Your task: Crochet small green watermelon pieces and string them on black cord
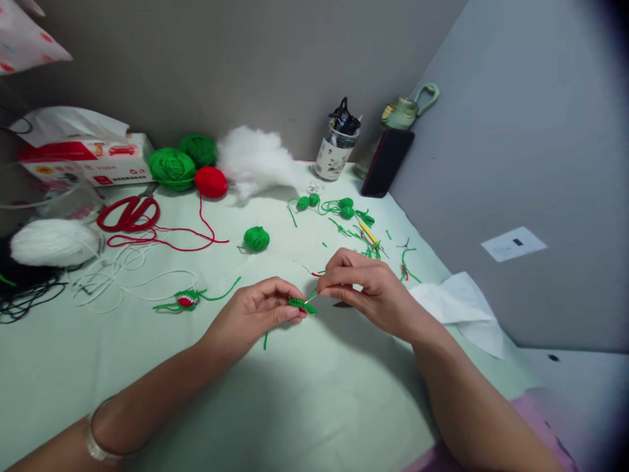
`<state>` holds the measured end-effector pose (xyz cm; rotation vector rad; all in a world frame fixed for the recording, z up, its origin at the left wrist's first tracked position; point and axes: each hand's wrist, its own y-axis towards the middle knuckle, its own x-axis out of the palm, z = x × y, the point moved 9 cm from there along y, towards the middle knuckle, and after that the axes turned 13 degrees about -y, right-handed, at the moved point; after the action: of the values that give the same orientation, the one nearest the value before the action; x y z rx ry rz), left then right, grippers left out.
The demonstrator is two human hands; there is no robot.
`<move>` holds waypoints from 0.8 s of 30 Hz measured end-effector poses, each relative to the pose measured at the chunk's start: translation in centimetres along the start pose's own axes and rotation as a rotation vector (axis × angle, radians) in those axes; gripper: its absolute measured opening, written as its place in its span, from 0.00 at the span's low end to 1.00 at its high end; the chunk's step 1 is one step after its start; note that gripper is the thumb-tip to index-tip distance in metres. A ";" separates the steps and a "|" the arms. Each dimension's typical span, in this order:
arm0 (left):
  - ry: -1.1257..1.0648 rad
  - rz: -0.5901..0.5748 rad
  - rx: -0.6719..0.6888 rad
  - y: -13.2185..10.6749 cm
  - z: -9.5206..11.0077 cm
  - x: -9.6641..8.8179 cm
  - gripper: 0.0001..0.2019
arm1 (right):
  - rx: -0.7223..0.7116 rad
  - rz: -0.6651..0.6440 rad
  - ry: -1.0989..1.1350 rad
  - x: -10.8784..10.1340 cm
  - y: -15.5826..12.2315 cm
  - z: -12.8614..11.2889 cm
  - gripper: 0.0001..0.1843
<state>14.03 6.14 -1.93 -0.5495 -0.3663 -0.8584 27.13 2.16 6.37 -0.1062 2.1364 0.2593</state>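
My left hand (268, 305) is closed, pinching a small green crochet piece (303, 305) with a bit of red showing under its edge. A green yarn tail (266, 341) hangs below it. My right hand (361, 285) is closed just to the right, its thumb and fingertips pinching a thin, pale needle (310, 297) whose tip meets the piece. Green yarn shows beside the needle; my fingers hide the rest. To the left on the table lies a small red, white and green crochet piece (187, 299) with loose green tails.
Behind my hands lie a small green yarn ball (256, 239), green crocheted balls (346, 212), a yellow-handled hook (368, 232) and green scraps. Red scissors (128, 214), white yarn (55, 242) and a tissue pack (122, 160) sit left. White stuffing (260, 160) and a phone (388, 162) stand farther back.
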 end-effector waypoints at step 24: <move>0.059 -0.052 -0.021 -0.3 0.0 0.5 0.03 | -0.064 -0.027 -0.067 0.4 0.1 -1.1 0.09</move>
<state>14.11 5.71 -1.60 -0.5351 -0.3193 -0.9275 26.01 2.02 6.60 -0.1619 2.0591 0.3115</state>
